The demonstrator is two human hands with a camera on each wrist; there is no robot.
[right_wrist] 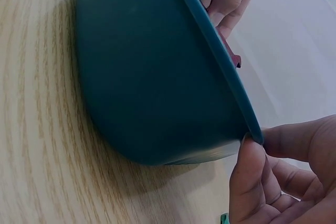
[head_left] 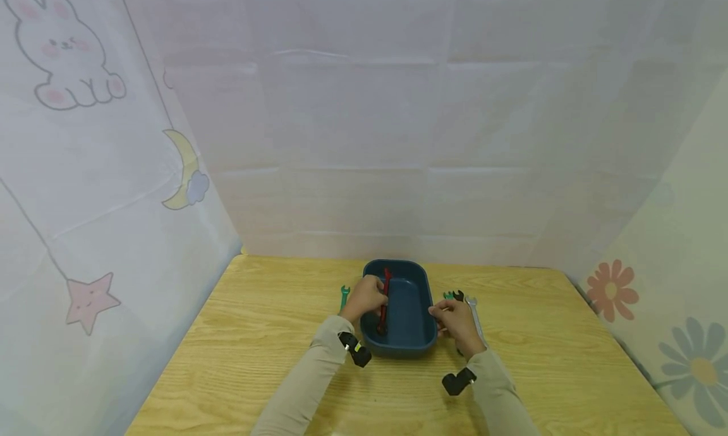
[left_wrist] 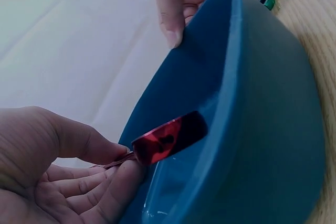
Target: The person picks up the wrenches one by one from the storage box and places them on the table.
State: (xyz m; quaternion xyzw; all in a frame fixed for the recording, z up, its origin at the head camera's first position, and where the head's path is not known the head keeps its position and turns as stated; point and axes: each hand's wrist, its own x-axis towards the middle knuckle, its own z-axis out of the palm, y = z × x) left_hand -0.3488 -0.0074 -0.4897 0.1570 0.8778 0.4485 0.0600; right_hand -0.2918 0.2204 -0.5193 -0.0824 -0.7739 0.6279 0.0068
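A red wrench (head_left: 387, 284) is pinched between the thumb and fingers of my left hand (head_left: 366, 296), held lengthwise within the left side of a dark blue basin (head_left: 406, 349). The left wrist view shows the wrench's dark red ring end (left_wrist: 170, 139) tilted up beside the basin wall. On the opposite side, my right hand (head_left: 457, 324) grips the basin's rim, thumb on one face and fingertips on the other, as the right wrist view shows at the edge (right_wrist: 255, 136). The basin stands on the wooden table.
Left of the basin lies a green wrench (head_left: 344, 293), partly behind my left hand. To the right are a silver wrench (head_left: 474, 311), a black wrench (head_left: 458, 294) and another green wrench (head_left: 448, 296), partly covered by my right hand. A pale sheet wall (head_left: 364, 202) rises behind the table.
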